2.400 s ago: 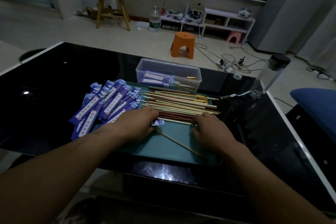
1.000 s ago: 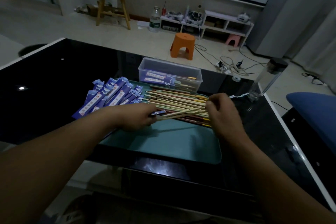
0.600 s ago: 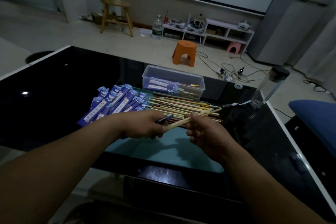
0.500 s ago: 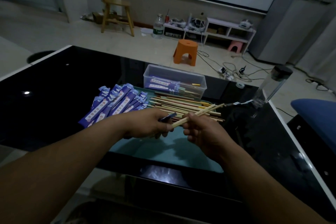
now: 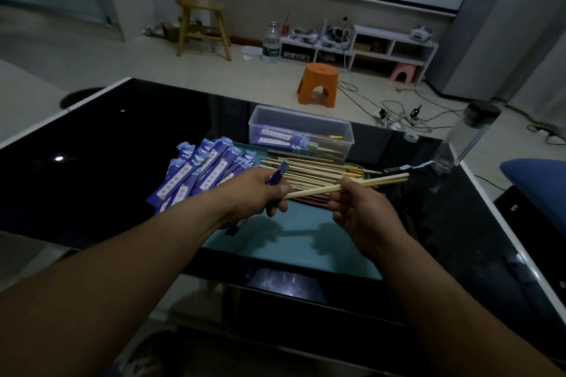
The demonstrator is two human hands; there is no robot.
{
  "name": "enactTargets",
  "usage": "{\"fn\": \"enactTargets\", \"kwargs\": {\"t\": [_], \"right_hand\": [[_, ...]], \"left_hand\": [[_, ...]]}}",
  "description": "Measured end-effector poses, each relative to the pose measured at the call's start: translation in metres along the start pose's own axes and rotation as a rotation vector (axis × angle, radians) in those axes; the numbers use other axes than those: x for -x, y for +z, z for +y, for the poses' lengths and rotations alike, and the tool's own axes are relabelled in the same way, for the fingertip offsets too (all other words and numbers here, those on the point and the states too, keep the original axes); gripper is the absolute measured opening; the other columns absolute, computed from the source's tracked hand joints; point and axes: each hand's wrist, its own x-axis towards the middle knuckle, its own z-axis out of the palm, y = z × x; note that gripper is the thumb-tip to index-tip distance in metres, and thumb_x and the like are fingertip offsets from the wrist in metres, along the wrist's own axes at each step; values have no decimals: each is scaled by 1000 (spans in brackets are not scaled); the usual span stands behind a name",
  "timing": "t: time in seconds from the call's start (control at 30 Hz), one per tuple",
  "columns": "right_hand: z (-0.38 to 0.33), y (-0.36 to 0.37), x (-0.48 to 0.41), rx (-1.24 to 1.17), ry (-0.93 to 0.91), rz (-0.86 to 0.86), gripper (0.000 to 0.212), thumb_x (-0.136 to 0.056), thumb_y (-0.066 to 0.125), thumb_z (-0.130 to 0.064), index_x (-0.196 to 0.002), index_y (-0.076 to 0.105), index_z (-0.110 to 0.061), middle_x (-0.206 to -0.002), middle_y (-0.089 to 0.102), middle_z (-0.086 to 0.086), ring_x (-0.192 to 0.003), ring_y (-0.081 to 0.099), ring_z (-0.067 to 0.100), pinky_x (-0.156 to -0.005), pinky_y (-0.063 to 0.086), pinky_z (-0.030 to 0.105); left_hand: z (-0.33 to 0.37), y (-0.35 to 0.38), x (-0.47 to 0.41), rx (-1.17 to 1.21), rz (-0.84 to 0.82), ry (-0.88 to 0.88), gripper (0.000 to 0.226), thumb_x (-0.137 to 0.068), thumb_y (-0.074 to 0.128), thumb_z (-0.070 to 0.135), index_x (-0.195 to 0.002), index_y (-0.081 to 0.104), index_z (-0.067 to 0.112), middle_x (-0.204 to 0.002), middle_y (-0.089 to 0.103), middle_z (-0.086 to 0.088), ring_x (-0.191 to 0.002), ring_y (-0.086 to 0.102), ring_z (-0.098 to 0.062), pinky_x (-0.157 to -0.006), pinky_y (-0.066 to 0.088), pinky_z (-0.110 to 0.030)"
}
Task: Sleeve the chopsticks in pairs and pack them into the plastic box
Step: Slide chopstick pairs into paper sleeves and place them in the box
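Pinching two slim pale wooden chopsticks (image 5: 386, 179), right hand (image 5: 360, 211) fingers aim them sideways at the left hand (image 5: 258, 193), which grips a flat blue sleeve (image 5: 277, 173)

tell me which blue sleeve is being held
The single sleeve gripped in the left hand; the others lie in the pile beside the loose chopsticks or inside the plastic box.

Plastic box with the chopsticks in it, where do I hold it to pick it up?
Probably hold the plastic box by its two short end walls, one hand from each side. It is long, narrow and open-topped, and the loose chopsticks crowd its near long side.
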Motion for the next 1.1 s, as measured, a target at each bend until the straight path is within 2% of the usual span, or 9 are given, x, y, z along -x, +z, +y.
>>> {"fn": "enactTargets", "kwargs": {"t": [0.1, 0.23, 0.33, 0.43, 0.57, 0.7, 0.8, 0.93, 1.1], "right_hand": [[-6, 0, 3, -18, -41, 5, 17, -106, 56, -23, -94, 63, -12, -69, 64, 5, -54, 62, 12, -50, 47, 22], [-12, -5, 7, 33, -6, -90, 16, -106, 57, -26, -100, 65, -13, -71, 66, 4, -60, 64, 14, -51, 49, 23], [-20, -10, 2, 29, -90, -46, 16, -106, 55, -22, -105, 63, -9, -69, 65, 4, -60, 62, 16, -51, 47, 25], [-29, -15, -4, 11, -161, 26, 16, -106, 54, -21, -98, 62, -10, -65, 63, 2, -57, 60, 15, -50, 45, 25], [-34, -19, -5, 27, -185, 60, 19, -106, 54, -22, -95, 64, -11, -65, 63, 1, -58, 59, 13, -51, 44, 24], [-41, -21, -2, 15, -188, 27, 18, -106, 55, -25, -100, 65, -11, -70, 64, 1, -62, 60, 13, -57, 44, 26], [-44, -19, 1, 1, -194, -6, 17, -106, 55, -24, -99, 64, -12, -69, 64, 1, -62, 60, 13, -58, 44, 27], [-43, -15, 4, 28, -201, -12, 16, -106, 54, -23, -100, 63, -11, -68, 63, 0, -61, 59, 13, -58, 42, 27], [-44, -17, 6, 26, -221, -29, 16, -106, 54, -23, -100, 64, -12, -71, 63, 1, -62, 59, 13, -57, 43, 26]], "left_hand": [[1, 1, 4, 32, -10, 21, 22, -106, 54, 26, -92, 64, 13, -76, 71, 0, -62, 56, -9, -64, 42, -28], [1, 1, 4, 13, -36, 44, 23, -106, 53, 26, -93, 62, 10, -74, 66, 0, -61, 53, -11, -65, 44, -27], [-3, 1, -1, 107, -77, 28, 29, -106, 52, 39, -95, 53, 12, -68, 50, 0, -58, 39, -14, -57, 36, -29], [-4, 1, -6, 174, -90, -23, 43, -105, 42, 56, -104, 50, 13, -72, 40, 2, -60, 31, -14, -56, 30, -28], [-9, 2, -12, -215, -3, 118, 38, -103, 44, 56, -97, 49, 18, -79, 46, 3, -68, 38, -10, -68, 38, -32], [-13, 4, -10, -485, 90, 327, 27, -103, 48, 50, -101, 50, 23, -82, 54, 6, -71, 48, -5, -64, 37, -23], [-16, 2, -10, -529, 136, 396, 27, -103, 48, 50, -106, 51, 23, -84, 55, 7, -79, 53, -5, -64, 39, -22], [-14, 0, -11, -488, 166, 439, 29, -104, 44, 53, -103, 51, 25, -83, 57, 4, -77, 55, -10, -69, 44, -34], [-14, 1, -8, -492, 144, 430, 28, -104, 45, 53, -107, 51, 26, -86, 59, 6, -78, 55, -9, -70, 46, -35]]}}
